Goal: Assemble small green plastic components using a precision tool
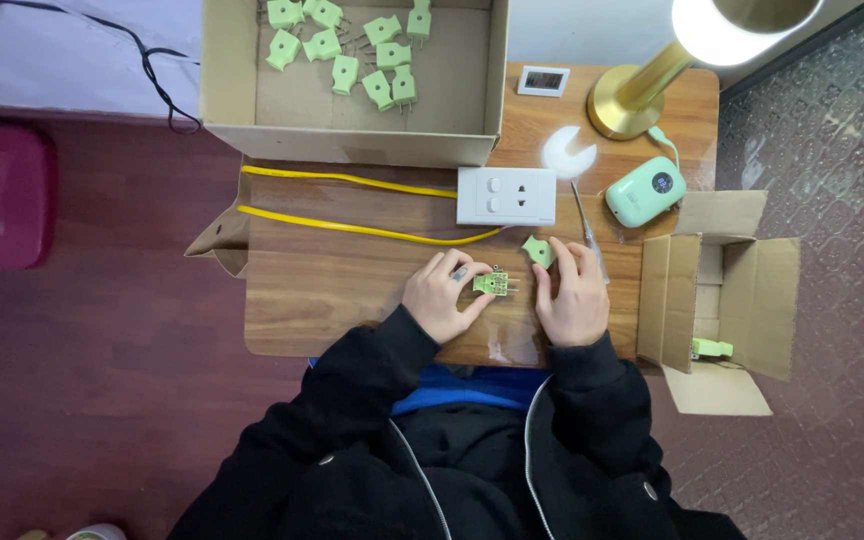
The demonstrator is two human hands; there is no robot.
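Left hand (pixel 442 297) pinching an opened green plug half (pixel 493 283), metal prongs exposed, low on the wooden table (pixel 332 280). Right hand (pixel 574 295) flat, fingertips touching the green cover piece (pixel 538 250), gripping nothing. Risk: small inner parts slipping out, tilted by a loose pinch. Screwdriver (pixel 586 230) just beside.

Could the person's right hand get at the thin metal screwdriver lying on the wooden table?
Probably yes: the right hand rests right beside the thin metal screwdriver, and nothing lies across it; only a small green plug cover sits near the fingertips.
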